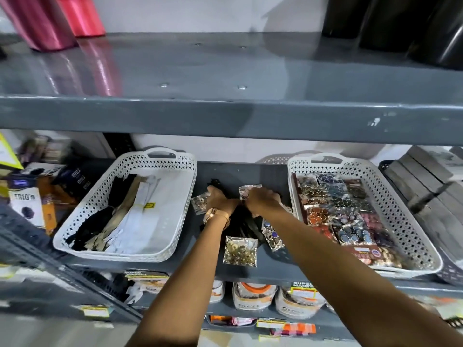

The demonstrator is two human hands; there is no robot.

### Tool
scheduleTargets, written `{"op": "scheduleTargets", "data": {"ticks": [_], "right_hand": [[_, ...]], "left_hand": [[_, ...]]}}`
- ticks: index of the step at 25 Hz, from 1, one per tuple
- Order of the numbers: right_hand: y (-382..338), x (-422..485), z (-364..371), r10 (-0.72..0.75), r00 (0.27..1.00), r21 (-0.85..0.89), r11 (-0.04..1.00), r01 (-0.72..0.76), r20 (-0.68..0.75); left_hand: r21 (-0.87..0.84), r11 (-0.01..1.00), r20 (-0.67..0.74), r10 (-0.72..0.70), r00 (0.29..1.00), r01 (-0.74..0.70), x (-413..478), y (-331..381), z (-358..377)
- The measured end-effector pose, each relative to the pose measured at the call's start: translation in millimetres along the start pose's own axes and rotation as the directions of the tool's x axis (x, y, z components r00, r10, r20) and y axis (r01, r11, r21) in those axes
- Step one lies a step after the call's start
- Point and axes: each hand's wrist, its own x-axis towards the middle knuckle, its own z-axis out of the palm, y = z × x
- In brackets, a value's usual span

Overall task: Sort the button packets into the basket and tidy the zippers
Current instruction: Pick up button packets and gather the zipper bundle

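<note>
- A grey metal shelf (250, 171) carries everything; a second grey shelf (225, 71) lies above it.
- On the left of the shelf stands a white perforated basket (82, 221) with black, beige and white zippers (120, 211) lying lengthwise inside it.
- On the right stands another white perforated basket (411, 221), filled with many button packets (350, 211) in mixed colours.
- Between the two baskets lies a dark pile of black zippers (244, 227) on the bare shelf.
- The left hand (217, 200), with a watch (216, 216) on the wrist, rests palm down on the far left part of this pile; I cannot tell how its fingers are set.
- The right hand (260, 199) is just beside it, fingers bent down and pressing a clear packet (246, 192) at the far side of the pile.
- A packet of gold buttons (241, 251) lies near the front edge, loose on the shelf.
- Another packet with blue and silver buttons (271, 235) lies under the right forearm.
- A small packet (199, 202) lies just left of the left hand.
</note>
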Motion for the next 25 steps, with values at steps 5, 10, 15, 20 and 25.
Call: {"op": "scheduleTargets", "data": {"ticks": [5, 10, 15, 20, 25], "right_hand": [[13, 8, 6, 0.096, 0.984, 0.154, 0.981, -0.119, 0.150], [13, 9, 19, 0.159, 0.974, 0.356, 0.911, -0.207, 0.161], [22, -4, -1, 0.107, 0.989, 0.604, 0.784, -0.144, 0.098], [38, -24, -38, 0.049, 0.994, 0.773, 0.633, 0.041, -0.093], [19, -45, -75, -0.137, 0.984, 0.951, 0.270, 0.152, -0.118]], "left_hand": [[-0.392, 0.920, 0.047, 0.043, 0.998, -0.021, -4, 12, -16], [-0.576, 0.817, 0.240, 0.190, 0.952, -0.018, -17, 36, -54], [-0.788, 0.609, 0.162, 0.348, 0.923, -0.091, -19, 60, -81], [-0.472, 0.800, 0.120, 0.474, 0.872, -0.370, -23, 69, -75], [-0.171, 0.798, 0.293, 0.601, 0.744, -0.578, -37, 58, -61]]}}
